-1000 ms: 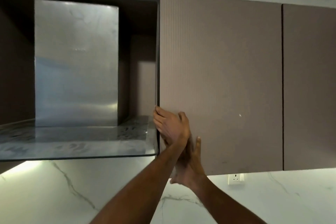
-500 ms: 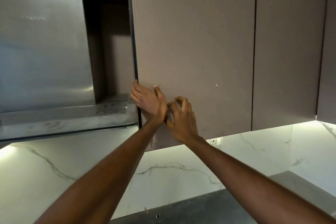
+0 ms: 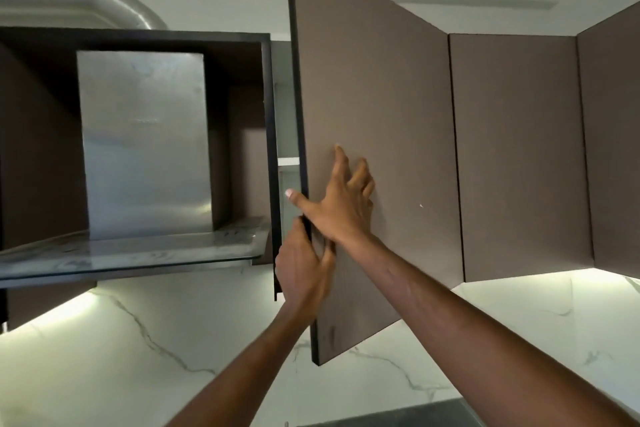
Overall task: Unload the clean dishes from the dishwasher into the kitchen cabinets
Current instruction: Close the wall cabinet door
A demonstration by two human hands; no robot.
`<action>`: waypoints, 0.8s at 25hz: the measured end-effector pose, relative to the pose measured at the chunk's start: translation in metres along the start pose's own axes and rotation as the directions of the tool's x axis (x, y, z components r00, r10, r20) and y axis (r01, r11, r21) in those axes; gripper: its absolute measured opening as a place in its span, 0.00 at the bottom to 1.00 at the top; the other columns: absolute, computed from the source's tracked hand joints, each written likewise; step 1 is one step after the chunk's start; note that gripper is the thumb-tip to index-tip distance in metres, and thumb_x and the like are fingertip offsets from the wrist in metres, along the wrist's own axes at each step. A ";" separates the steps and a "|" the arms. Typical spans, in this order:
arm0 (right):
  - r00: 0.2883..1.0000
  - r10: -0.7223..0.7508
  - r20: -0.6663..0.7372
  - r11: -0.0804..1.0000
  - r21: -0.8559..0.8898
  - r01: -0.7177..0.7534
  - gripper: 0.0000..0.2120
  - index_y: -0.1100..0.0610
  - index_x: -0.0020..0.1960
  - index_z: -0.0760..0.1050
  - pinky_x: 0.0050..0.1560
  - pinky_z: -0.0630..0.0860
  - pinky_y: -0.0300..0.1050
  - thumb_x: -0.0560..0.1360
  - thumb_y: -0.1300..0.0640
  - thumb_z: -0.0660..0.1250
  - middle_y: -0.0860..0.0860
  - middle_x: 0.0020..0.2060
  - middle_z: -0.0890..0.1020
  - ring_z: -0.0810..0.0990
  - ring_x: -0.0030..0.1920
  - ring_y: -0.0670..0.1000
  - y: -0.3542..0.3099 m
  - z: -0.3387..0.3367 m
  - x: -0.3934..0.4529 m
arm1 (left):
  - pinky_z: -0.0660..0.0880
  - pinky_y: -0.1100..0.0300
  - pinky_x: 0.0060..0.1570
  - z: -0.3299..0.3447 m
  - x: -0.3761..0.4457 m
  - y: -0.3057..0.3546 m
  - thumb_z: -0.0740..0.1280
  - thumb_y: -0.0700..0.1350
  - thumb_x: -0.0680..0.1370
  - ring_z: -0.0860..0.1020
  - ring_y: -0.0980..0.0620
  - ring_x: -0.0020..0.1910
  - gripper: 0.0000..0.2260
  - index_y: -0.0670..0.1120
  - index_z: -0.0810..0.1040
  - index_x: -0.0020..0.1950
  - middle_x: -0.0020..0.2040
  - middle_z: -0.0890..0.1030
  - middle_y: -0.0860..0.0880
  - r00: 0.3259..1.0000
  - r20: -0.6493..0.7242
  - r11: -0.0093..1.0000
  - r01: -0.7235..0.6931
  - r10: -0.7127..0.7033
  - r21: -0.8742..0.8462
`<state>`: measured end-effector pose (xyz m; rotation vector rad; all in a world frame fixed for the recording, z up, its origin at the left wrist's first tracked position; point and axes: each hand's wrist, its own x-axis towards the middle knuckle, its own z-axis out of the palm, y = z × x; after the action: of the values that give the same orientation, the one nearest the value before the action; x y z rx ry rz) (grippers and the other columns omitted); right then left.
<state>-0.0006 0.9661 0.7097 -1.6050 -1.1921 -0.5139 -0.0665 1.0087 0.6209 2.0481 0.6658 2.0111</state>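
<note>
We flag the risks first: the cabinet door [image 3: 374, 135] is partly swung out toward us, its free edge close to head level, so a fast pull could bring the edge or lower corner at the face; also the fingers on that thin edge could get pinched against the dark frame [image 3: 273, 163] if the door springs back. No handle shows, so grip is by the edge only and may slip. Left hand [image 3: 303, 267] is raised, curled round the door's free edge low down, fingertips wrapped on the front face. Right hand [image 3: 341, 204] is above it, fingers spread and loosely bent on the front face, thumb hooked over the edge; forearms cross near the wrists. Hands are close together, both on the door. No dishes or dishwasher in view; a sliver of pale shelf [image 3: 288, 161] shows in the gap. We judge the step as opening the cabinet, unloading barely begun.
</note>
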 end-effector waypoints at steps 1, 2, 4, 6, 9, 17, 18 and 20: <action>0.998 0.010 -0.058 1.000 0.000 -0.010 0.55 0.44 0.83 0.43 0.73 0.68 0.68 0.70 0.29 0.72 0.58 0.83 0.47 0.53 0.81 0.66 -0.004 -0.015 -0.006 | 0.82 0.56 0.44 -0.004 -0.004 0.013 0.65 0.54 0.82 0.82 0.57 0.42 0.13 0.49 0.75 0.63 0.47 0.83 0.54 0.998 0.027 0.995 -0.060 0.062 -0.083; 0.992 0.011 -0.127 1.000 -0.010 -0.013 0.53 0.46 0.83 0.45 0.72 0.72 0.66 0.71 0.33 0.73 0.58 0.83 0.51 0.57 0.80 0.65 -0.004 -0.031 -0.012 | 0.82 0.56 0.43 -0.006 -0.006 0.026 0.64 0.53 0.82 0.82 0.56 0.41 0.12 0.50 0.76 0.63 0.45 0.83 0.55 0.991 0.060 0.974 -0.106 0.120 -0.198; 0.976 -0.026 -0.214 0.999 -0.031 0.020 0.47 0.50 0.83 0.50 0.68 0.77 0.59 0.74 0.41 0.74 0.57 0.81 0.59 0.67 0.76 0.61 -0.002 -0.066 -0.023 | 0.81 0.50 0.39 -0.003 -0.005 0.046 0.61 0.53 0.81 0.81 0.51 0.39 0.13 0.50 0.79 0.61 0.43 0.83 0.53 0.967 0.094 0.898 -0.179 0.235 -0.402; 0.964 -0.094 -0.247 0.993 -0.094 0.073 0.42 0.52 0.83 0.53 0.63 0.79 0.53 0.77 0.46 0.73 0.54 0.79 0.65 0.74 0.72 0.58 0.006 -0.103 -0.039 | 0.79 0.45 0.36 0.012 -0.001 0.065 0.57 0.54 0.82 0.81 0.49 0.39 0.16 0.47 0.79 0.59 0.43 0.83 0.50 0.949 0.112 0.835 -0.198 0.294 -0.513; 0.931 -0.156 -0.330 0.977 -0.192 0.096 0.36 0.52 0.82 0.55 0.56 0.77 0.46 0.80 0.51 0.70 0.53 0.73 0.73 0.80 0.65 0.55 0.027 -0.165 -0.064 | 0.82 0.48 0.48 0.051 0.009 0.105 0.58 0.53 0.85 0.82 0.50 0.53 0.16 0.48 0.76 0.68 0.57 0.82 0.53 0.921 0.194 0.819 -0.187 0.339 -0.543; 0.914 -0.277 -0.297 0.422 -0.892 -0.162 0.47 0.52 0.85 0.40 0.76 0.54 0.77 0.75 0.65 0.64 0.67 0.82 0.38 0.40 0.81 0.73 0.150 -0.294 -0.095 | 0.56 0.40 0.80 0.199 0.013 0.197 0.60 0.66 0.82 0.53 0.50 0.83 0.37 0.56 0.48 0.85 0.85 0.52 0.54 0.827 0.440 0.885 -0.136 0.349 -0.445; 0.956 -0.222 -0.193 0.246 -0.960 -0.137 0.43 0.55 0.85 0.43 0.77 0.46 0.78 0.77 0.60 0.63 0.67 0.81 0.35 0.35 0.81 0.72 0.174 -0.304 -0.092 | 0.56 0.37 0.79 0.215 0.010 0.202 0.60 0.69 0.80 0.51 0.48 0.84 0.39 0.59 0.45 0.84 0.85 0.48 0.53 0.786 0.483 0.897 -0.198 0.386 -0.395; 0.993 -0.121 -0.018 0.029 -0.999 -0.015 0.43 0.57 0.85 0.47 0.78 0.37 0.75 0.80 0.43 0.65 0.66 0.81 0.33 0.31 0.81 0.69 0.221 -0.328 -0.088 | 0.57 0.30 0.76 0.241 -0.005 0.210 0.59 0.74 0.77 0.48 0.41 0.84 0.42 0.64 0.40 0.83 0.85 0.40 0.52 0.684 0.550 0.876 -0.338 0.479 -0.343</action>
<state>0.2306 0.6369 0.6603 -2.6708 -0.6825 -1.8209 0.2083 0.8628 0.6949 2.6649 -0.1642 1.3063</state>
